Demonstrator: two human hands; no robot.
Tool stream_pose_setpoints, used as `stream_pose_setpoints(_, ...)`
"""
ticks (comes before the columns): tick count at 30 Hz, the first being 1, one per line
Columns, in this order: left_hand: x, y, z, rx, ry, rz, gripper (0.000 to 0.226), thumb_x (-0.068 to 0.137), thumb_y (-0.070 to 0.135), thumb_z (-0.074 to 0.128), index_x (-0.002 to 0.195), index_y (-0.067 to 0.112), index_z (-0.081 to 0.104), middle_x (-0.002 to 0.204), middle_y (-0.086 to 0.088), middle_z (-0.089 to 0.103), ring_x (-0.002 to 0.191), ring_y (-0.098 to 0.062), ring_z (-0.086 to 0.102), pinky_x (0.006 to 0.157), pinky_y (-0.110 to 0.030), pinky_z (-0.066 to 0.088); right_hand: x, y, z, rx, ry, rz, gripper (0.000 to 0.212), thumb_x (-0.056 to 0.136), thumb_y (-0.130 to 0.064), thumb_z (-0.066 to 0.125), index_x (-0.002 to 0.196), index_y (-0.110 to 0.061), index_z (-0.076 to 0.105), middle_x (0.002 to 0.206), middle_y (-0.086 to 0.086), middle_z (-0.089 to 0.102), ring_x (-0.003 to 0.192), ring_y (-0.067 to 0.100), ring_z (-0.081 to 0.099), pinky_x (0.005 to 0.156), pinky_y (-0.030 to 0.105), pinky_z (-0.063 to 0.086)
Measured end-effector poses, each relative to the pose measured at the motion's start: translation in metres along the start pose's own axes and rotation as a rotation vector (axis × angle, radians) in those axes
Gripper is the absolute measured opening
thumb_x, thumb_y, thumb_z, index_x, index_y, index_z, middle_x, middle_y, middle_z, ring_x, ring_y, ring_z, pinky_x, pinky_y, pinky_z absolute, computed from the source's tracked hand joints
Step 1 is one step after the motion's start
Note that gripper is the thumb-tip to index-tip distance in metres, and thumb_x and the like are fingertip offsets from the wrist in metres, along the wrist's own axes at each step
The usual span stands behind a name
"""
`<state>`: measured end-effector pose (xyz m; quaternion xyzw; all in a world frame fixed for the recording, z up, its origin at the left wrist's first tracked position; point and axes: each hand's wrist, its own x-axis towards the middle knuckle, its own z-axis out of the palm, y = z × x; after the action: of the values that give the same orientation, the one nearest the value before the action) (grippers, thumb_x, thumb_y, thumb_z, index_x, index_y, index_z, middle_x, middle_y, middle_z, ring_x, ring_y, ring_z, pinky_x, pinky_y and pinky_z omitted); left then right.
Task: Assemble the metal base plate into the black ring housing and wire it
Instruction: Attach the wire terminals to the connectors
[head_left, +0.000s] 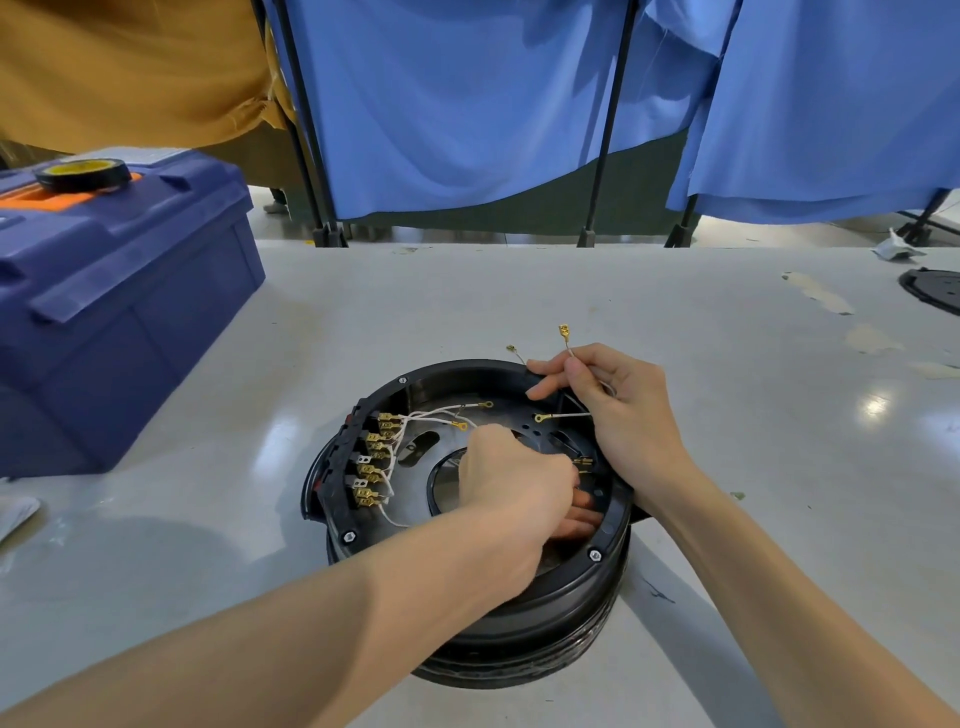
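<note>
The black ring housing (545, 618) stands on the white table, open side up. The metal base plate (415, 452) lies inside it, with a round hole in its middle. A black terminal block (343, 467) on the housing's left wall carries several brass connectors and white wires (431, 415). My left hand (514, 483) reaches down inside the ring, fingers curled at the plate's right side; what they hold is hidden. My right hand (618, 410) rests on the far right rim and pinches white wires with brass terminals (563, 331) sticking up.
A blue toolbox (114, 312) with a roll of black tape (83, 174) on its lid stands at the left. A black round part (935, 288) lies at the far right table edge. Blue curtains on black frames hang behind the table.
</note>
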<state>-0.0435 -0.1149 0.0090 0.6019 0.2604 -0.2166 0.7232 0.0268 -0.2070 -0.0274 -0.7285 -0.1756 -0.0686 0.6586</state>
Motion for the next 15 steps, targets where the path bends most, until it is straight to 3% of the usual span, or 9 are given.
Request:
stream_pose_setpoints(1,0.005,0.000,0.001,-0.052,-0.007,-0.037,0.022,0.100,-0.008,0.035,0.107,-0.015,0.055,0.103,-0.031,0.064,0.108,-0.046,0.062,0.063,-0.034,0.053,0.000,0.000,0.000,-0.002,0.003,0.002,0.024,0.103,-0.008,0.048,0.090,-0.005,0.068,0.081,0.004,0.076,0.101,0.005,0.068,0.096,0.024,0.049)
stream_pose_setpoints(3,0.014,0.001,0.004,-0.126,0.014,-0.059,0.019,0.097,-0.013,0.034,0.098,-0.012,0.053,0.092,-0.029,0.062,0.101,-0.049,0.062,0.063,-0.042,0.055,0.000,0.000,0.000,-0.010,0.004,0.005,0.024,0.103,-0.009,0.048,0.089,-0.007,0.069,0.082,0.003,0.076,0.100,0.006,0.068,0.098,0.030,0.049)
stream_pose_setpoints(4,0.015,0.002,0.005,-0.154,0.009,-0.070,0.019,0.097,-0.014,0.033,0.102,-0.012,0.051,0.099,-0.032,0.061,0.106,-0.049,0.060,0.073,-0.047,0.054,0.000,0.000,0.000,-0.011,0.005,0.006,0.025,0.102,-0.009,0.048,0.089,-0.008,0.069,0.081,0.003,0.076,0.100,0.007,0.068,0.098,0.032,0.049)
stream_pose_setpoints(6,0.014,0.003,0.005,-0.204,0.018,-0.091,0.033,0.099,-0.012,0.028,0.127,-0.011,0.045,0.124,-0.035,0.054,0.125,-0.048,0.049,0.100,-0.053,0.042,0.000,0.001,0.000,-0.014,0.005,0.002,0.025,0.102,-0.008,0.048,0.088,-0.009,0.068,0.081,0.003,0.076,0.101,0.007,0.068,0.100,0.032,0.048)
stream_pose_setpoints(7,0.015,0.002,0.005,-0.206,0.029,-0.085,0.037,0.099,-0.012,0.028,0.134,-0.011,0.041,0.119,-0.033,0.056,0.122,-0.045,0.054,0.099,-0.051,0.044,0.001,0.001,0.000,-0.017,0.006,-0.001,0.025,0.102,-0.008,0.048,0.087,-0.009,0.068,0.080,0.003,0.076,0.102,0.006,0.068,0.100,0.031,0.047)
stream_pose_setpoints(9,0.016,0.003,0.004,-0.204,0.065,-0.024,0.030,0.096,-0.016,0.032,0.122,-0.015,0.046,0.084,-0.026,0.057,0.076,-0.036,0.071,0.059,-0.039,0.059,0.001,0.001,0.001,-0.020,0.008,-0.007,0.025,0.102,-0.008,0.048,0.087,-0.010,0.068,0.079,0.002,0.076,0.103,0.005,0.068,0.099,0.026,0.047)
stream_pose_setpoints(10,0.015,0.003,0.004,-0.177,0.120,0.021,0.021,0.093,-0.017,0.036,0.109,-0.017,0.049,0.073,-0.023,0.055,0.053,-0.030,0.067,0.040,-0.033,0.054,0.001,0.001,0.001,-0.021,0.009,-0.010,0.025,0.102,-0.008,0.048,0.086,-0.011,0.067,0.078,0.002,0.076,0.103,0.005,0.068,0.097,0.022,0.047)
stream_pose_setpoints(11,0.012,0.003,0.005,-0.135,0.174,0.069,0.016,0.091,-0.018,0.039,0.102,-0.016,0.051,0.066,-0.021,0.055,0.039,-0.025,0.062,0.030,-0.029,0.048,0.001,0.001,0.001,-0.019,0.008,-0.013,0.026,0.102,-0.007,0.048,0.086,-0.012,0.067,0.077,0.002,0.076,0.103,0.004,0.067,0.095,0.019,0.047)
stream_pose_setpoints(15,0.005,0.002,0.003,-0.070,0.232,0.133,0.019,0.087,-0.018,0.043,0.102,-0.017,0.055,0.046,-0.015,0.057,0.027,-0.019,0.055,0.031,-0.025,0.047,0.002,0.002,0.001,-0.013,0.007,-0.023,0.026,0.102,-0.007,0.048,0.084,-0.012,0.066,0.076,0.003,0.076,0.104,0.004,0.067,0.091,0.013,0.046)
